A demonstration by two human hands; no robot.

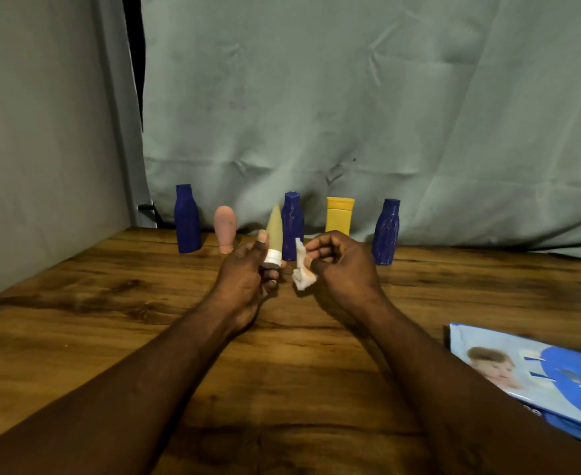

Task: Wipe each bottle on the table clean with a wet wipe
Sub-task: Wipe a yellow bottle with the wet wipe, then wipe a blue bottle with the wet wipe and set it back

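My left hand (244, 275) holds a pale yellow-green tube (275, 231) upright by its white cap end, above the wooden table (111, 303). Just to its right, my right hand (340, 265) pinches a crumpled white wet wipe (302, 272), a small gap apart from the tube. Along the back of the table stand a blue bottle (187, 223), a pink tube (225, 233), a second blue bottle (292, 221) partly behind the held tube, a yellow tube (339, 214) and a third blue bottle (386, 232).
A blue and white pack of wet wipes (535, 375) lies at the table's right front edge. A grey-green cloth (350, 114) hangs behind the bottles, and a grey wall (42, 149) closes the left side.
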